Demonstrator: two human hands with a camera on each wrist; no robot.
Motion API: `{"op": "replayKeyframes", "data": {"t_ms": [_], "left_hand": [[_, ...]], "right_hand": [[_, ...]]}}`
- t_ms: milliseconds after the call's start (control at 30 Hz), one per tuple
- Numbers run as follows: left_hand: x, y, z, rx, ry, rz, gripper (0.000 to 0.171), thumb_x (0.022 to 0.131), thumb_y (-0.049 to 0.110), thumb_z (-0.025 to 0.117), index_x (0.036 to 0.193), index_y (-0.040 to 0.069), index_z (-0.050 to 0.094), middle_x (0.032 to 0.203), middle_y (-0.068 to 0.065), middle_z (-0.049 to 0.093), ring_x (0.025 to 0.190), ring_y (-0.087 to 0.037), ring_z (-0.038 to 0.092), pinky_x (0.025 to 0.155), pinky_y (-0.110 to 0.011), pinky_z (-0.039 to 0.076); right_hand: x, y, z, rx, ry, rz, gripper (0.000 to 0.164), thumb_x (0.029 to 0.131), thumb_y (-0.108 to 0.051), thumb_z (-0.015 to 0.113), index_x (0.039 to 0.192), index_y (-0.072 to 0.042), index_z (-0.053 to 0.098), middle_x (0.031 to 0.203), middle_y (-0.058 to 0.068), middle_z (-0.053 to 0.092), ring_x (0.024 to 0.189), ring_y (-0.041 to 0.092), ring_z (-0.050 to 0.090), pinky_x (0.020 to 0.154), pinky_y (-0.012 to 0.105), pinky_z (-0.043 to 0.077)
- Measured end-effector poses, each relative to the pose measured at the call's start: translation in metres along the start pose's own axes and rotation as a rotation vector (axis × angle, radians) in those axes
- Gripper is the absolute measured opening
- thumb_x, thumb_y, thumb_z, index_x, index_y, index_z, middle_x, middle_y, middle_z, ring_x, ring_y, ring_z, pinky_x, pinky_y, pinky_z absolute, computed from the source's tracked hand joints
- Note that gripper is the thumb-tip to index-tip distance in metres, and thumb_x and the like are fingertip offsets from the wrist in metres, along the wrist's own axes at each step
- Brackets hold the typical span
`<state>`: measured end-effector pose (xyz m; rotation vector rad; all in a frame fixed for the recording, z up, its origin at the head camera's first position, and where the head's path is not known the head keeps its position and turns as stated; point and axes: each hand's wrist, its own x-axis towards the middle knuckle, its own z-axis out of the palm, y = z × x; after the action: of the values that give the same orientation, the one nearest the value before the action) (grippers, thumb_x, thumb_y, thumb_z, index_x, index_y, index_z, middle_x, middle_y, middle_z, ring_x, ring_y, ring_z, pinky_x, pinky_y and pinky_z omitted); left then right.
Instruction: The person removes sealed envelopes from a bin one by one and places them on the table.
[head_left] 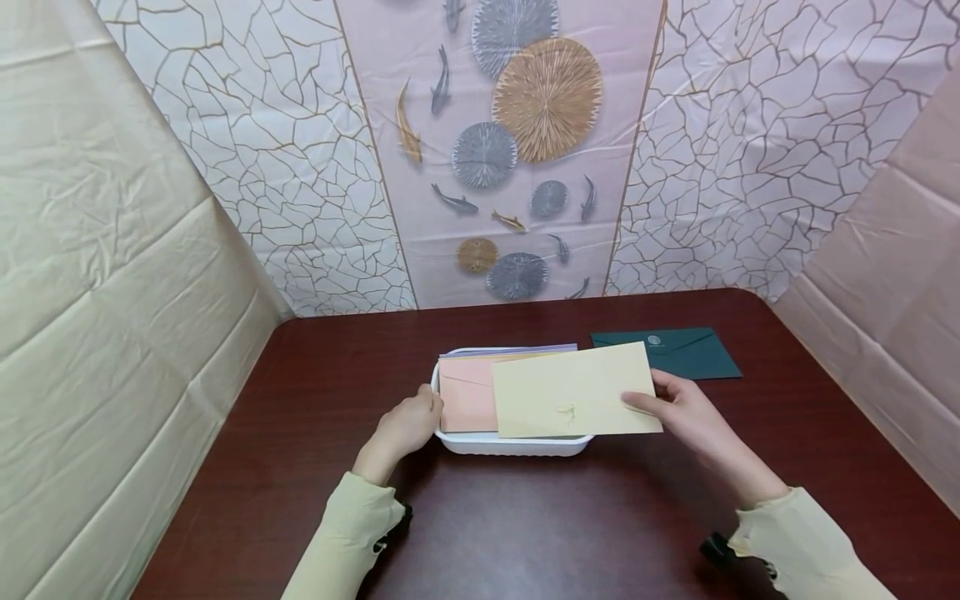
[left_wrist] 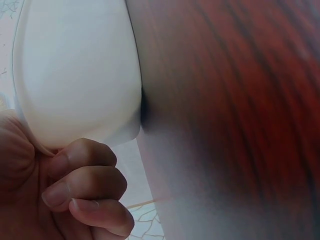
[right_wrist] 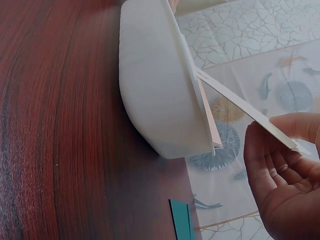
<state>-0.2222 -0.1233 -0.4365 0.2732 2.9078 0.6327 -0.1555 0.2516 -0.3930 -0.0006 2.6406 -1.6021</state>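
In the head view a white plastic basket (head_left: 513, 447) stands on the table, holding a pink envelope (head_left: 468, 396) on top of others with purple and yellow edges. My left hand (head_left: 408, 423) grips the basket's left rim, its fingers curled over the edge in the left wrist view. A pale yellow envelope (head_left: 573, 392) is pinched at its right end between the thumb and fingers of my right hand (head_left: 682, 408). It slants over the basket's right part, its left end low by the rim and its right end raised, as the right wrist view shows.
A dark green envelope (head_left: 693, 354) lies flat on the dark red-brown table (head_left: 510, 525) behind my right hand. Patterned cloth (head_left: 517, 242) hangs at the table's back edge, and pale padded cloth (head_left: 135, 275) stands along the left side.
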Motion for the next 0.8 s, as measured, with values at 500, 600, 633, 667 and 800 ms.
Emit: {"op": "replayKeyframes", "data": {"t_ms": [500, 600, 633, 667, 800], "left_hand": [[0.0, -0.001, 0.0, 0.003, 0.0, -0.011, 0.032, 0.101, 0.031, 0.024, 0.101, 0.008, 0.046, 0.087, -0.008, 0.06, 0.077, -0.021, 0.056, 0.067, -0.046, 0.044], [0.0, -0.001, 0.0, -0.002, 0.001, -0.006, 0.031, 0.101, 0.03, 0.025, 0.099, 0.008, 0.046, 0.087, -0.008, 0.06, 0.076, -0.021, 0.056, 0.066, -0.045, 0.044], [0.0, 0.0, 0.0, -0.003, 0.002, -0.004, 0.031, 0.101, 0.03, 0.025, 0.099, 0.008, 0.046, 0.086, -0.008, 0.06, 0.076, -0.021, 0.056, 0.066, -0.045, 0.044], [0.0, 0.0, 0.0, -0.003, 0.003, -0.002, 0.031, 0.101, 0.03, 0.025, 0.098, 0.008, 0.046, 0.086, -0.008, 0.06, 0.076, -0.021, 0.056, 0.066, -0.045, 0.044], [0.0, 0.0, -0.001, -0.004, 0.001, -0.001, 0.031, 0.101, 0.029, 0.025, 0.098, 0.008, 0.046, 0.085, -0.008, 0.059, 0.075, -0.021, 0.056, 0.066, -0.044, 0.044]], "right_hand": [[-0.002, 0.005, -0.008, 0.087, 0.007, 0.031, 0.069, 0.089, -0.041, 0.062, 0.138, 0.003, 0.042, 0.107, 0.016, 0.064, 0.081, 0.016, 0.065, 0.071, 0.031, 0.051], [-0.004, 0.005, -0.011, 0.098, 0.005, 0.034, 0.068, 0.089, -0.04, 0.061, 0.138, 0.003, 0.041, 0.104, 0.014, 0.065, 0.081, 0.017, 0.065, 0.071, 0.033, 0.051], [-0.004, 0.005, -0.012, 0.099, 0.005, 0.035, 0.068, 0.089, -0.04, 0.061, 0.138, 0.003, 0.041, 0.103, 0.014, 0.065, 0.081, 0.017, 0.065, 0.072, 0.033, 0.051], [-0.005, 0.005, -0.012, 0.103, 0.003, 0.035, 0.068, 0.089, -0.04, 0.061, 0.138, 0.003, 0.041, 0.103, 0.013, 0.066, 0.081, 0.018, 0.065, 0.072, 0.035, 0.051], [-0.007, 0.005, -0.016, 0.107, -0.002, 0.027, 0.068, 0.09, -0.04, 0.06, 0.139, 0.002, 0.04, 0.105, 0.014, 0.065, 0.082, 0.019, 0.065, 0.073, 0.035, 0.052]]}}
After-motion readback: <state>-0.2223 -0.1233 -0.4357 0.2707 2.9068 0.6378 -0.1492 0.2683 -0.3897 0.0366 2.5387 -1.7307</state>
